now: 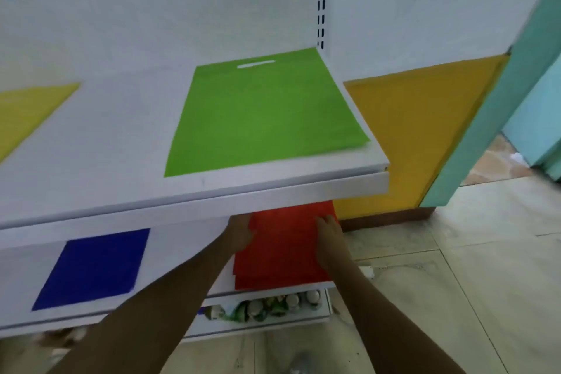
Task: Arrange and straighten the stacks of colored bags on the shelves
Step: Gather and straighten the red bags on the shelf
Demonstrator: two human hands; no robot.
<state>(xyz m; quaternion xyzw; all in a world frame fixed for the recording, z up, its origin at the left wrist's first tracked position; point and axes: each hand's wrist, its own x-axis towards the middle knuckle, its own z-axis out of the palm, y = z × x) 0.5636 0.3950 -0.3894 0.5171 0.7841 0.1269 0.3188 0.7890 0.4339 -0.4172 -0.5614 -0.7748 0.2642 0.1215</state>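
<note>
A stack of red bags lies at the right end of the middle shelf, partly hidden under the shelf above. My left hand rests against the stack's left edge. On its right edge lies my right hand, fingers fairly straight. A green bag with a cut-out handle lies flat on the upper shelf. A blue bag is on the middle shelf to the left. A yellow bag shows at the upper shelf's far left.
The bottom shelf holds several small bottles and packets. A yellow wall panel and a teal door frame stand to the right. Tiled floor lies below and to the right.
</note>
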